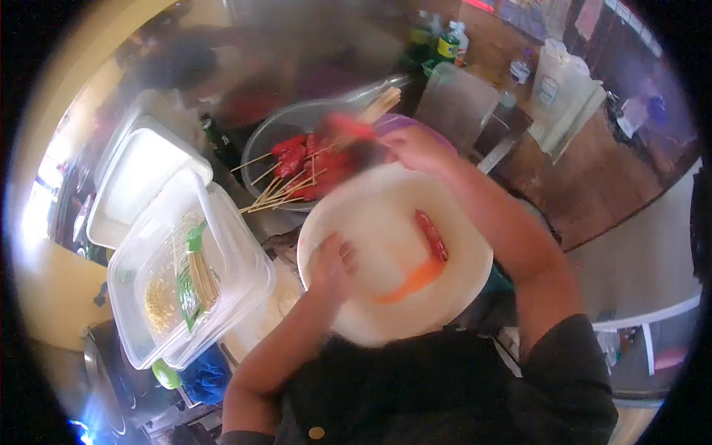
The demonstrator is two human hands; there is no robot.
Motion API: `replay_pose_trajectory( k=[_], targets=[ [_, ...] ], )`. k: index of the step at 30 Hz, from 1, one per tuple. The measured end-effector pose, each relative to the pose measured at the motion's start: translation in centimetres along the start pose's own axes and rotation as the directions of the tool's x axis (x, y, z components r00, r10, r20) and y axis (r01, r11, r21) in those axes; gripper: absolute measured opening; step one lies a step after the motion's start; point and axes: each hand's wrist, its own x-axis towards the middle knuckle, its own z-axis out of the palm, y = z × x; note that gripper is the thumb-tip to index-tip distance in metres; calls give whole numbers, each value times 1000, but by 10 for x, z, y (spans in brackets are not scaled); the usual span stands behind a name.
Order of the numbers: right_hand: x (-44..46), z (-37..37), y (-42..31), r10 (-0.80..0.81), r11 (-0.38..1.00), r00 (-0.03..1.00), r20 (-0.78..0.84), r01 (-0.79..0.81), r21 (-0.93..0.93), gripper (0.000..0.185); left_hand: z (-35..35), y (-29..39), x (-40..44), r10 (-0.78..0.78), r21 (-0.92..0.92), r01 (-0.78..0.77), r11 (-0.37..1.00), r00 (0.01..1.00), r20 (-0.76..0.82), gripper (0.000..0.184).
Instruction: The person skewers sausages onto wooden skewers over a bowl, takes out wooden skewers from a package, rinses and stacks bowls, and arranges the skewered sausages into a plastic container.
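Observation:
My right hand [415, 148] is raised over the far rim of a round cream basin [378, 200], its fingers closed on a skewer of red meat [348, 127] that is blurred by motion. My left hand [334, 259] lies over the left part of the basin, blurred, so its fingers are hard to read. Inside the basin lie one red piece of meat [432, 236] and a streak of orange-red liquid [408, 285]. Beyond it, a grey bowl [256, 141] holds several red meat skewers [293, 156] with their sticks pointing out left and down.
Clear plastic containers [133, 311] stand at left, one holding a packet of sticks [194, 278]. Bottles [448, 44] stand at the back. To the right are a plastic container [458, 96], a white bag [556, 89] and a brown board [593, 178].

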Motion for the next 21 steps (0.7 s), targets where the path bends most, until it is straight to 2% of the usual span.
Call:
replay_pose_trajectory(
  k=[1, 3, 5, 7, 8, 9, 10, 11, 13, 15, 19, 21],
  targets=[
    [43, 33, 21, 31, 965, 1000, 6, -31, 261, 21, -1, 0, 3, 15, -14, -15, 1000, 1000, -7, 36],
    [98, 87, 24, 93, 845, 994, 63, -112, 524, 23, -7, -5, 12, 11, 13, -12, 1000, 999, 32, 34],
    [110, 106, -7, 106, 830, 988, 109, -148, 538, 25, -9, -8, 16, 22, 11, -23, 1000, 999, 41, 34],
    [100, 109, -41, 69, 530, 948, 309, -298, 794, 27, -9, -8, 15, 32, 12, -32, 999, 998, 49, 34],
    [103, 112, -46, 54, 683, 955, 290, -248, 687, 23, -9, -9, 14, 67, 49, -71, 996, 994, 83, 34],
    [117, 113, -44, 46, 685, 951, 306, -253, 683, 23, -11, -10, 12, 97, 85, -107, 991, 988, 116, 35],
    [134, 111, -39, -28, 999, 969, 244, 17, 45, 23, -20, -14, 21, 97, 74, -105, 992, 990, 103, 35],
    [142, 112, -30, -135, 734, 959, 250, 266, -625, 25, -31, -22, 38, 172, 147, -193, 970, 974, 147, 34],
    [137, 100, 0, -299, 722, 954, 10, 232, -652, 26, -32, -24, 40, 251, 199, -287, 937, 949, 188, 34],
    [121, 77, 2, -235, 547, 970, 66, 188, -815, 25, -19, -10, 18, 138, 103, -144, 984, 988, 68, 33],
    [123, 76, 12, -336, 499, 942, 16, 192, -845, 25, -25, -12, 22, 101, 136, -100, 986, 995, 0, 30],
    [125, 74, 10, -350, 505, 936, 24, 211, -837, 25, -29, -13, 26, 155, 316, -146, 937, 988, -2, 27]
  ],
)
